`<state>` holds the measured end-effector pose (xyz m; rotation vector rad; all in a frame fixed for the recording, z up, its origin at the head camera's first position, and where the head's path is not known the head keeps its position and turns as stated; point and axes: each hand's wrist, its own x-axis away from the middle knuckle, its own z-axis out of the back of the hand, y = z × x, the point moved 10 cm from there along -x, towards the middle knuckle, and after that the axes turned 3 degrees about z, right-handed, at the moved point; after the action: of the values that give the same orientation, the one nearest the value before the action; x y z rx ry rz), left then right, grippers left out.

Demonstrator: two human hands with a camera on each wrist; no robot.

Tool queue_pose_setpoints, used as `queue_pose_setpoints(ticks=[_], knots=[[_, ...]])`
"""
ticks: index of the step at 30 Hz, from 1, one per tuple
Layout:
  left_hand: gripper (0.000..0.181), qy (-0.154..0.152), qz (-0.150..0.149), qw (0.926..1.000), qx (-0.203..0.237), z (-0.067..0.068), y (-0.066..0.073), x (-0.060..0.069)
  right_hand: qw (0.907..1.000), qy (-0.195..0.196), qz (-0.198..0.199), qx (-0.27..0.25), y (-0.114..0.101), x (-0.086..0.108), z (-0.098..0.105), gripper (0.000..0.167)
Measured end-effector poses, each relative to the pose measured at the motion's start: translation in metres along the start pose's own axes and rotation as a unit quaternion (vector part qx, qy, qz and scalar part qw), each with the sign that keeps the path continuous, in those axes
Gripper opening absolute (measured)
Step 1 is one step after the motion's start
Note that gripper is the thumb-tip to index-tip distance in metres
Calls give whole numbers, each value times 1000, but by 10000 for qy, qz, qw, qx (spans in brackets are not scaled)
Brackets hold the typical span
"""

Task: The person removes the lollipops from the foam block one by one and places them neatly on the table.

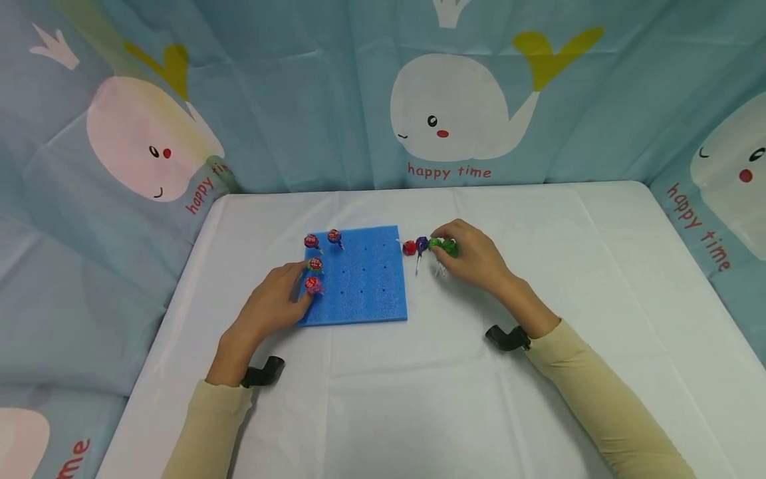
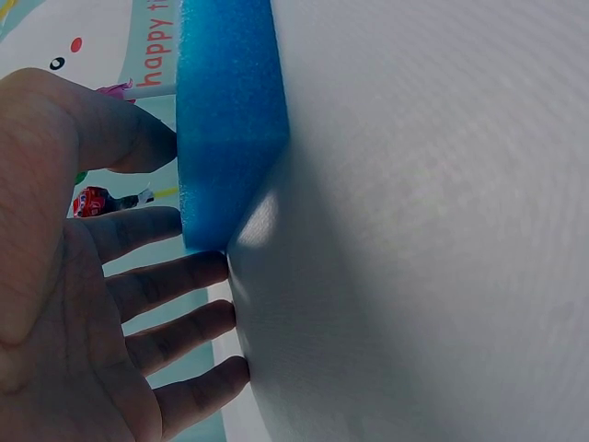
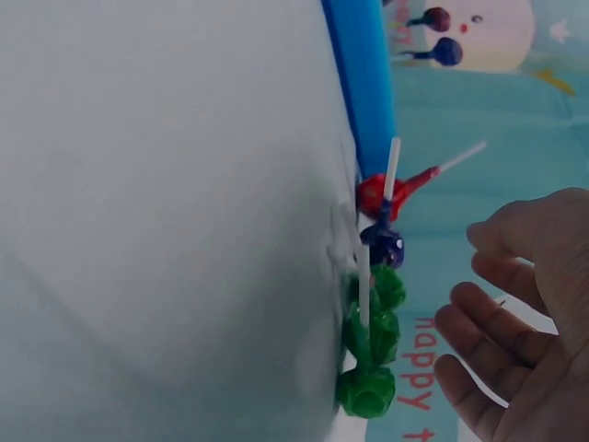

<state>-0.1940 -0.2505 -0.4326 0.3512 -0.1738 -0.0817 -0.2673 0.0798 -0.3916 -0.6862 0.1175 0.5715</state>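
As my feeds show, the left hand [image 1: 272,299] rests at the left edge of the blue board [image 1: 374,296], fingers spread, thumb and index touching it. Three standing lollipops [image 1: 314,265] line that edge; another lollipop [image 1: 334,236] stands near the far left corner. On the bench [image 1: 389,399], off the board's right edge, I see a red lollipop [image 1: 409,247], a dark blue lollipop [image 1: 421,243] and green lollipops [image 3: 366,394]; the right hand [image 1: 473,253] hovers just clear of the green ones, fingers loosely bent.
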Motion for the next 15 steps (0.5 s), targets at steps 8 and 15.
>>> queue_pose_setpoints(ticks=[8,15], knots=[[67,9,-28,10000,-3,-1,-1,0,9999,22,106,-50,-12,0,-1,29],[67,3,-38,10000,-37,0,-1,-1,9991,87,298,-293,-28,-2,0,27]])
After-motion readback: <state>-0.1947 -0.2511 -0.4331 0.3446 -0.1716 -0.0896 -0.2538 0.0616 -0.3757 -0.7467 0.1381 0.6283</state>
